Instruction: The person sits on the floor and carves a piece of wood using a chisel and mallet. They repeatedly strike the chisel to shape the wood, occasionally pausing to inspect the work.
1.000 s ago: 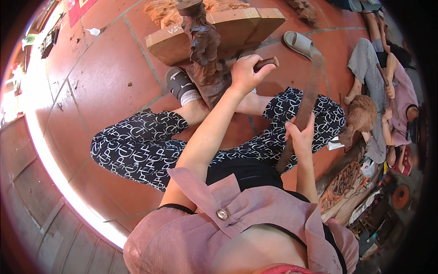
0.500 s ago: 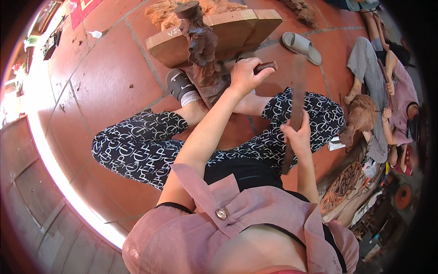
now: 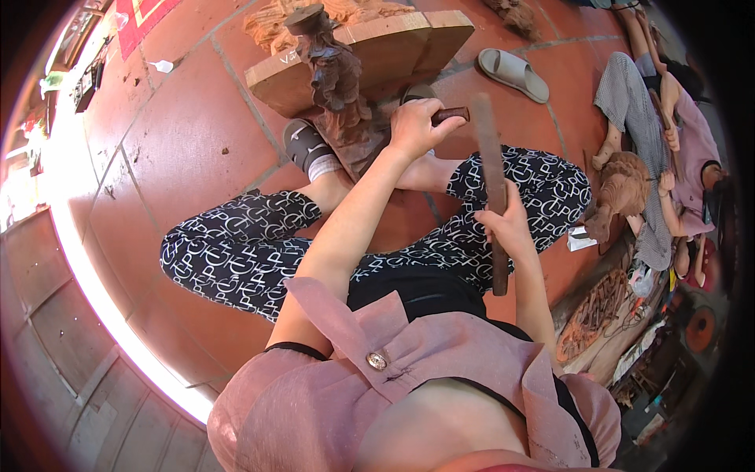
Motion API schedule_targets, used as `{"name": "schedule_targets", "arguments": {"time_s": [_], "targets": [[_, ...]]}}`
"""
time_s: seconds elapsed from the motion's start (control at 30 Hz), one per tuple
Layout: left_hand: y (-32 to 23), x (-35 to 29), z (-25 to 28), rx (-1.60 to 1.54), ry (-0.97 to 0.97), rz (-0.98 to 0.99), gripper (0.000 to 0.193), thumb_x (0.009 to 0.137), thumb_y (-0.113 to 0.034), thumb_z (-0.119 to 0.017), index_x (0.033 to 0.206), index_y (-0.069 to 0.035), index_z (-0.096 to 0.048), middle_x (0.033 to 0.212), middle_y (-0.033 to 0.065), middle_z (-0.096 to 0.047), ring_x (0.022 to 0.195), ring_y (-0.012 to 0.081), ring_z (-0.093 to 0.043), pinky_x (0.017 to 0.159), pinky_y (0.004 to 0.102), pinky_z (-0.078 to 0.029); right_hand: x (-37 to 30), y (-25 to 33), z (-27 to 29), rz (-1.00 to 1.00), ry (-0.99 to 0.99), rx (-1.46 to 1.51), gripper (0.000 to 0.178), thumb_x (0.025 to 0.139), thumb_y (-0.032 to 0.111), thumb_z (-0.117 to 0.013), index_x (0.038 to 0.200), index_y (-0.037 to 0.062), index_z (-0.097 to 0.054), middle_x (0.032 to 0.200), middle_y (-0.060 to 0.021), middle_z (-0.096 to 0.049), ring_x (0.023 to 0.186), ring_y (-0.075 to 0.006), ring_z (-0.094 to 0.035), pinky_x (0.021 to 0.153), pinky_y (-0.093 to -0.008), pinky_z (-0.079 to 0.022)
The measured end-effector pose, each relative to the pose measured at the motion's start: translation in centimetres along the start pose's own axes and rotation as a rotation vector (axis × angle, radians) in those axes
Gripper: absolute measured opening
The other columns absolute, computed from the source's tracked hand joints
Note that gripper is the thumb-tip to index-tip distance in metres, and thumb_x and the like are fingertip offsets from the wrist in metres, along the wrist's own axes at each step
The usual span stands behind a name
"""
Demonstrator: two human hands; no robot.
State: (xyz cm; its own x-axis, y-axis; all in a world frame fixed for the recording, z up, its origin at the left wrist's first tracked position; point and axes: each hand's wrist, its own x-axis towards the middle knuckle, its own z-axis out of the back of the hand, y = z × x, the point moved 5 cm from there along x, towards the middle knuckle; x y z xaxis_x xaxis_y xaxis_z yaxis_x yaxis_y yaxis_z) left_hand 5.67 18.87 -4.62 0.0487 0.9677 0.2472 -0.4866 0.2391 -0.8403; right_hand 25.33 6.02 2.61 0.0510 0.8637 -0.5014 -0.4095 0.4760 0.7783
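Note:
My left hand (image 3: pixel 417 130) is closed around the dark wooden handle of a carving chisel (image 3: pixel 451 116); the blade is hidden behind the hand. Just beyond it stands a dark brown carved wooden figure (image 3: pixel 334 75) with a round flat top, its base between my feet. In my right hand (image 3: pixel 511 224) is a long flat wooden stick (image 3: pixel 490 149), gripped below its middle. The stick points away from me, its far end just right of the chisel handle with a small gap between them.
Behind the figure is a thick wooden slab (image 3: pixel 370 59) with lighter orange carving (image 3: pixel 326 20) on it. A grey slipper (image 3: pixel 513 75) lies on the tiled floor. At right sits another person (image 3: pixel 629 94) near a carved wood piece (image 3: pixel 624 189). A tray of tools (image 3: pixel 594 315) lies closer to me.
The stick, blurred before, has swung left and its far end is closer to the chisel handle. My left hand keeps its grip; the whole view has shifted slightly.

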Motion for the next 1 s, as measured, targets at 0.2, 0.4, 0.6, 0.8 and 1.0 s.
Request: {"name": "schedule_targets", "arguments": {"time_s": [0.2, 0.4, 0.6, 0.8, 1.0], "targets": [[0.0, 0.2, 0.0, 0.024, 0.006, -0.014, 0.048, 0.076, -0.055, -0.072, 0.074, -0.007, -0.067, 0.070, 0.0116, -0.064, 0.069, 0.0326, -0.064, 0.059, 0.0417, -0.047, 0.3, -0.3, -1.1, -0.067, 0.107, 0.030, 0.065, 0.076, 0.003, -0.068, 0.132, 0.0000, -0.036, 0.076, -0.0048, -0.056, 0.051, -0.0119, -0.056, 0.042, -0.0276, -0.046], [-0.2, 0.1, -0.4, 0.076, 0.024, -0.005, 0.048, 0.076, -0.055, -0.072, 0.077, -0.007, -0.069, 0.073, 0.0115, -0.065, 0.071, 0.0320, -0.065, 0.060, 0.0415, -0.048, 0.6, -1.0, -0.5, 0.006, -0.088, 0.322, 0.067, 0.078, 0.002, -0.067, 0.135, -0.0017, -0.032, 0.076, -0.0052, -0.055, 0.049, -0.0122, -0.055, 0.042, -0.0268, -0.047], [0.2, 0.1, -0.3, 0.095, 0.023, 0.017, 0.048, 0.076, -0.055, -0.073, 0.080, -0.007, -0.071, 0.075, 0.0113, -0.067, 0.071, 0.0312, -0.065, 0.061, 0.0401, -0.048, 0.9, -0.7, 0.4, -0.041, 0.029, 0.172, 0.063, 0.078, 0.004, -0.067, 0.133, -0.0002, -0.036, 0.075, -0.0053, -0.054, 0.049, -0.0124, -0.054, 0.042, -0.0280, -0.047], [-0.1, 0.6, 0.3, 0.062, -0.022, 0.023, 0.041, 0.076, -0.047, -0.076, 0.084, -0.007, -0.072, 0.079, 0.0106, -0.069, 0.073, 0.0305, -0.066, 0.063, 0.0390, -0.049, 1.1, 0.5, -0.8, -0.118, 0.133, 0.078, 0.065, 0.076, 0.005, -0.069, 0.133, 0.0025, -0.037, 0.078, -0.0048, -0.055, 0.051, -0.0115, -0.055, 0.043, -0.0280, -0.047], [-4.3, 1.2, 0.2, 0.010, -0.009, -0.047, 0.035, 0.080, -0.039, -0.074, 0.099, -0.010, -0.072, 0.090, 0.0095, -0.070, 0.086, 0.0307, -0.067, 0.072, 0.0404, -0.052, 0.5, -1.3, -0.4, -0.089, 0.048, 0.320, 0.063, 0.077, 0.004, -0.069, 0.131, -0.0020, -0.037, 0.077, -0.0054, -0.054, 0.050, -0.0118, -0.055, 0.041, -0.0275, -0.047]]}}
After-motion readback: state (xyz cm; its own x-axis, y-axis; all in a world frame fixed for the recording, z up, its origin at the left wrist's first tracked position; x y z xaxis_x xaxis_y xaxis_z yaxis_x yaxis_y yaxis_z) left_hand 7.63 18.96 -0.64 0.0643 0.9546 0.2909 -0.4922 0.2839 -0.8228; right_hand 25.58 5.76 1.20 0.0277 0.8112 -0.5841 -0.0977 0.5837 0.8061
